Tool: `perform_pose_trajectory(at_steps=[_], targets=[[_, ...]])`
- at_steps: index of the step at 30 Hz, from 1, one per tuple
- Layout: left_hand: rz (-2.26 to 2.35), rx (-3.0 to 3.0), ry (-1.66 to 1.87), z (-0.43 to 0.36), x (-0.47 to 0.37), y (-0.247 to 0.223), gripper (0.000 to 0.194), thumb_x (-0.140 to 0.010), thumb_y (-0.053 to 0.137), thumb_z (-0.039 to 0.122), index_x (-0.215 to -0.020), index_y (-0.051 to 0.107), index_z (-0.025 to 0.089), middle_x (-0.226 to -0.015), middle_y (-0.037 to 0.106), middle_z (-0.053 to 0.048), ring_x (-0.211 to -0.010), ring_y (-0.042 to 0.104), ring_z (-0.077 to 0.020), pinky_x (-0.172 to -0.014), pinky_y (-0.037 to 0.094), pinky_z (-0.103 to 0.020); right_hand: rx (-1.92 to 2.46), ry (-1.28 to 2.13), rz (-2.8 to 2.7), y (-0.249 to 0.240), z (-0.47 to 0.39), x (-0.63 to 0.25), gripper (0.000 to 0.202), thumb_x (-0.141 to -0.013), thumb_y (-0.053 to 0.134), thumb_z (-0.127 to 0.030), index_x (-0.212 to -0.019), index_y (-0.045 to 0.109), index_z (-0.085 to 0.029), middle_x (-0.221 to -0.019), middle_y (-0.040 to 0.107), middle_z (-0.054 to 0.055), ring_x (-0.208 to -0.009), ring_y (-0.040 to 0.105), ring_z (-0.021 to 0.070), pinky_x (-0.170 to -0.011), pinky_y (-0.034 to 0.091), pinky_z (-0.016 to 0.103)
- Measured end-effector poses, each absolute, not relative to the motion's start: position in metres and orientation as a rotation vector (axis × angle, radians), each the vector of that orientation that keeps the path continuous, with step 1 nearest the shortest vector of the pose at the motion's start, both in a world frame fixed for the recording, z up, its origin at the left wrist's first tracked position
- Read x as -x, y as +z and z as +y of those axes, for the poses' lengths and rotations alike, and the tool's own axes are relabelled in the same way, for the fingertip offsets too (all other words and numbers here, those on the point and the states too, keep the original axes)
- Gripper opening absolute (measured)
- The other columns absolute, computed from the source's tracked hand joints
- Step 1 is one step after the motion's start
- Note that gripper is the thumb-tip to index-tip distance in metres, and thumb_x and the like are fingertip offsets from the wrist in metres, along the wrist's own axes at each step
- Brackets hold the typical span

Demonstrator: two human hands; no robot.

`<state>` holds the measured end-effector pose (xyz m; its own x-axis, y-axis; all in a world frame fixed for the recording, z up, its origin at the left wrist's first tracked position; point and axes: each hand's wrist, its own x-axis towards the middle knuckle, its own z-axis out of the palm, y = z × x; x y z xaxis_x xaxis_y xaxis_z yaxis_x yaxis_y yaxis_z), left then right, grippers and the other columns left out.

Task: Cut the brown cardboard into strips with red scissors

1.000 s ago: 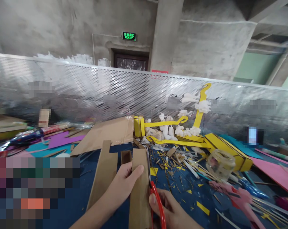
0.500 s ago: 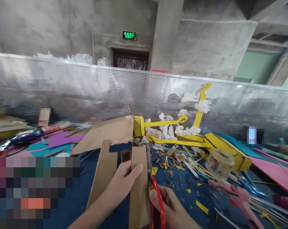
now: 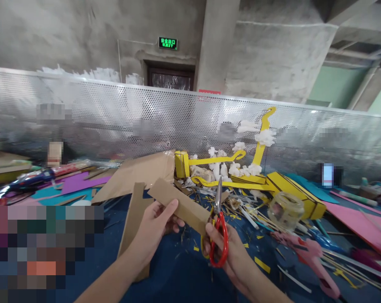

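Between my two hands a brown cardboard strip (image 3: 180, 206) is held slantwise above the blue tabletop. My left hand (image 3: 160, 223) pinches its left part, thumb on top. A pair of scissors (image 3: 221, 235) with red handles is in my right hand (image 3: 220, 242), blades together and pointing up and away. The strip's right end touches or lies right beside the fingers of my right hand. Behind my left wrist lies a larger cut cardboard piece (image 3: 130, 225).
A yellow construction (image 3: 294, 193) with white fluffy tufts stands at the back. Right of me are a glass jar (image 3: 285, 210), a pink glue gun (image 3: 307, 252) and pink sheets (image 3: 361, 223). Scraps litter the middle. Behind runs a perforated metal barrier (image 3: 114, 113).
The cardboard strip has turned from upright, pointing away, to slanting across between my hands. The scissors have come away from its edge, and their blades now point upward.
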<state>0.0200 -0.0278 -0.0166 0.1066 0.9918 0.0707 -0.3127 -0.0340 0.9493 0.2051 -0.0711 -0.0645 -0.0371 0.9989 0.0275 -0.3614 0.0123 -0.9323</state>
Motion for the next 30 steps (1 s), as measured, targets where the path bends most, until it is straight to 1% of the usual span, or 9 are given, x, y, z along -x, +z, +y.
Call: perform_pose_trajectory(at_steps=[5, 13, 16, 19, 22, 25, 27, 29, 30], targets=[[0.823, -1.149, 1.154, -0.030, -0.027, -0.027, 0.043, -0.075, 0.084, 0.049, -0.087, 0.065, 0.013, -0.068, 0.070, -0.003, -0.053, 0.063, -0.0133, -0.047, 0.051, -0.023, 0.888, 1.332, -1.093, -0.069, -0.070, -0.204, 0.043, -0.082, 0.083, -0.054, -0.081, 0.058, -0.019, -0.051, 0.058, -0.005, -0.045, 0.049, 0.0085, -0.049, 0.042, 0.021], [0.901, -1.251, 1.183, -0.028, -0.023, -0.032, 0.041, -0.081, 0.078, 0.052, -0.085, 0.065, 0.013, -0.066, 0.068, -0.001, -0.052, 0.060, -0.0115, -0.047, 0.047, -0.021, 0.768, 1.455, -1.000, -0.069, -0.074, -0.210, 0.049, -0.082, 0.074, -0.069, -0.090, 0.062, -0.022, -0.069, 0.061, -0.002, -0.055, 0.054, 0.0117, -0.050, 0.046, 0.024], [0.907, -1.253, 1.175, -0.029, -0.023, -0.029, 0.040, -0.081, 0.078, 0.051, -0.085, 0.065, 0.014, -0.064, 0.066, 0.000, -0.051, 0.058, -0.0109, -0.047, 0.046, -0.021, 0.905, 1.391, -1.091, -0.064, -0.077, -0.216, 0.059, -0.085, 0.058, -0.080, -0.098, 0.066, -0.024, -0.081, 0.065, 0.004, -0.066, 0.060, 0.0186, -0.058, 0.053, 0.032], [0.904, -1.230, 1.187, -0.025, -0.022, -0.029, 0.039, -0.081, 0.080, 0.050, -0.085, 0.064, 0.014, -0.066, 0.068, -0.001, -0.050, 0.058, -0.0106, -0.046, 0.045, -0.021, 1.155, 1.071, -1.304, -0.063, -0.068, -0.228, 0.073, -0.088, 0.034, -0.087, -0.104, 0.066, -0.023, -0.085, 0.067, 0.008, -0.072, 0.063, 0.0248, -0.063, 0.056, 0.040], [0.909, -1.159, 1.284, -0.018, -0.017, -0.028, 0.038, -0.080, 0.081, 0.048, -0.083, 0.063, 0.014, -0.060, 0.065, 0.001, -0.048, 0.056, -0.0102, -0.043, 0.042, -0.020, 1.288, 0.860, -1.381, -0.064, -0.050, -0.248, 0.057, -0.091, 0.046, -0.077, -0.103, 0.063, -0.024, -0.087, 0.065, 0.006, -0.079, 0.062, 0.0256, -0.074, 0.055, 0.040], [0.870, -1.120, 1.411, -0.010, -0.009, -0.025, 0.034, -0.080, 0.082, 0.044, -0.086, 0.064, 0.016, -0.055, 0.059, 0.005, -0.046, 0.053, -0.0086, -0.042, 0.040, -0.018, 1.445, 0.594, -1.477, -0.065, -0.034, -0.270, 0.038, -0.078, 0.072, -0.058, -0.089, 0.061, -0.023, -0.088, 0.060, 0.006, -0.089, 0.059, 0.0302, -0.089, 0.049, 0.047], [0.846, -1.111, 1.490, -0.005, -0.004, -0.021, 0.030, -0.079, 0.083, 0.040, -0.086, 0.065, 0.017, -0.057, 0.059, 0.007, -0.042, 0.049, -0.0062, -0.039, 0.037, -0.017, 1.535, 0.426, -1.525, -0.068, -0.030, -0.281, 0.034, -0.072, 0.075, -0.048, -0.088, 0.061, -0.022, -0.097, 0.059, 0.011, -0.098, 0.056, 0.0351, -0.095, 0.044, 0.052], [0.806, -1.099, 1.575, -0.001, 0.000, -0.019, 0.027, -0.077, 0.085, 0.035, -0.086, 0.068, 0.017, -0.065, 0.066, 0.005, -0.046, 0.057, -0.0072, -0.043, 0.044, -0.017, 1.593, 0.308, -1.578, -0.072, -0.029, -0.286, 0.032, -0.073, 0.071, -0.043, -0.092, 0.062, -0.019, -0.103, 0.058, 0.014, -0.103, 0.055, 0.0380, -0.096, 0.043, 0.053], [0.787, -1.100, 1.600, 0.001, 0.002, -0.019, 0.026, -0.075, 0.086, 0.034, -0.087, 0.070, 0.017, -0.073, 0.071, 0.002, -0.056, 0.065, -0.0100, -0.052, 0.052, -0.019, 1.613, 0.269, -1.609, -0.074, -0.030, -0.287, 0.031, -0.075, 0.070, -0.042, -0.094, 0.062, -0.019, -0.103, 0.058, 0.015, -0.104, 0.056, 0.0384, -0.096, 0.043, 0.053]])
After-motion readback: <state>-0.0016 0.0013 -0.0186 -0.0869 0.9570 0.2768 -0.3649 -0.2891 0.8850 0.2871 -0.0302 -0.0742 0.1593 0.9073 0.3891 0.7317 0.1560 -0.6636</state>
